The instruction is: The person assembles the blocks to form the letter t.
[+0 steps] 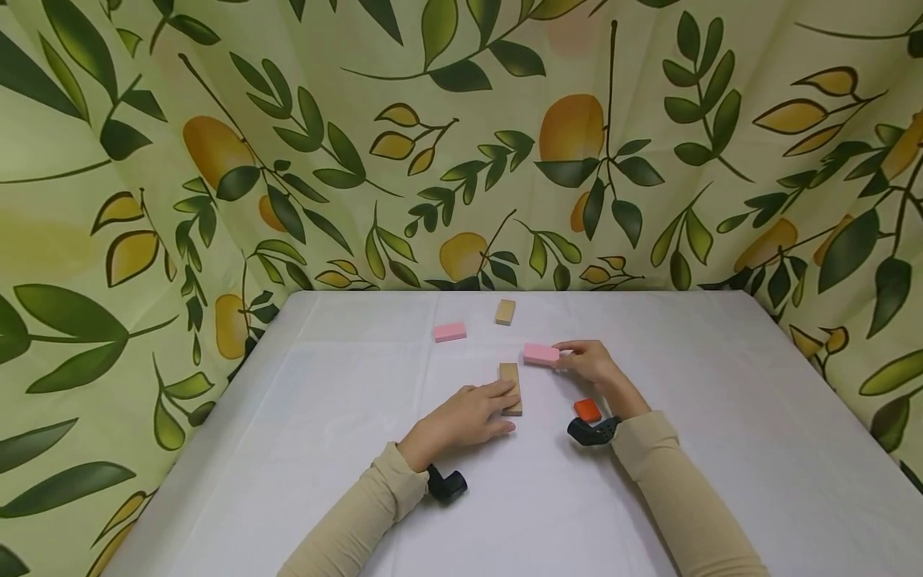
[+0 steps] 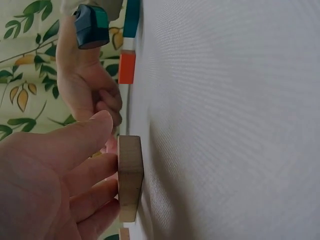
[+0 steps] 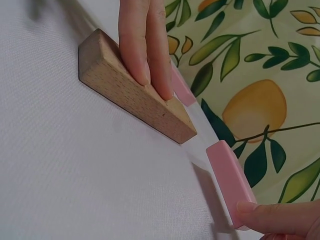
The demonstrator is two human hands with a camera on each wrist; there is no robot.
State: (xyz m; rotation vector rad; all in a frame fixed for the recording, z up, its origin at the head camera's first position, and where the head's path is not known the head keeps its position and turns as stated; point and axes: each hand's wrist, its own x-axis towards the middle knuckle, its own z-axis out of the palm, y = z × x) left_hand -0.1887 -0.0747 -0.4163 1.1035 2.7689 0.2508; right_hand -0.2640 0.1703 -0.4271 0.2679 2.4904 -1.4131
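My left hand (image 1: 469, 415) rests its fingertips on a long wooden block (image 1: 509, 389) lying on the white cloth. The thumb stands apart from the block, as the left wrist view shows. To the right, my right hand (image 1: 591, 362) pinches one end of a pink block (image 1: 541, 354) between thumb and fingers. In the right wrist view this pink block (image 3: 231, 182) appears tilted, with its shadow to the left of it. The wooden block (image 3: 135, 92) lies flat beyond, under two visible left fingers (image 3: 134, 45).
Farther back lie a second pink block (image 1: 450, 332) and a smaller wooden block (image 1: 505, 312). A red-orange block (image 1: 587, 410) is beside my right wrist. The left wrist view also has a teal block (image 2: 131, 19). A leaf-patterned curtain (image 1: 461, 160) hangs behind the table.
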